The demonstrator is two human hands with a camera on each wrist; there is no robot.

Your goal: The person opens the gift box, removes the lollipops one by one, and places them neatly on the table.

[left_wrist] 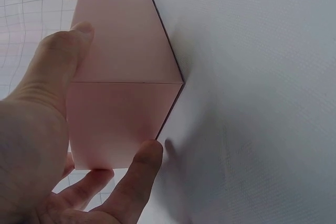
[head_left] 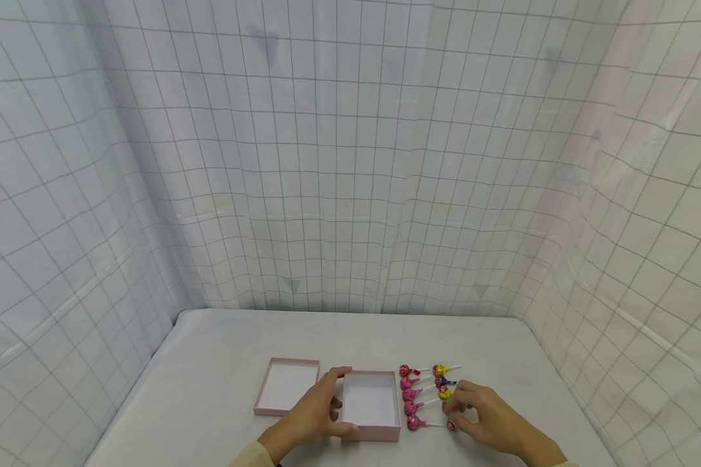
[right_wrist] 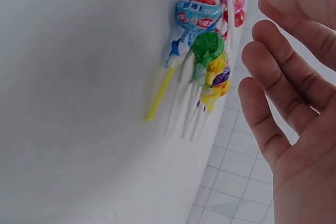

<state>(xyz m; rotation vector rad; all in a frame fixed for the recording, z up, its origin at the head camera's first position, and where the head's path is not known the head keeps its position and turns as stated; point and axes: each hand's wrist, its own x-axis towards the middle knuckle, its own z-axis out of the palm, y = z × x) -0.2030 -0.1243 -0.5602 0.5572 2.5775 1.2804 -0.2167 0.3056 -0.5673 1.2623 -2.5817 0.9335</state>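
Observation:
An open pink box (head_left: 370,433) with a white inside stands on the table. My left hand (head_left: 309,412) grips its left side, thumb at the near corner and index finger at the far one. In the left wrist view the thumb lies against one pink wall and other fingers against the adjoining one. To the right of the box, wrapped lollipops lie in two columns, pink lollipops (head_left: 410,408) on the left and mixed colours on the right. Over the right column's near end hovers my right hand (head_left: 487,418), fingers loosely bent, holding nothing. A blue lollipop (right_wrist: 198,13) lies nearest it.
A shallow pink lid (head_left: 271,411) lies with its white inside up, left of the box and partly behind my left hand. The table has a white cloth (head_left: 210,376). White gridded curtains (head_left: 350,194) close off the back and both sides.

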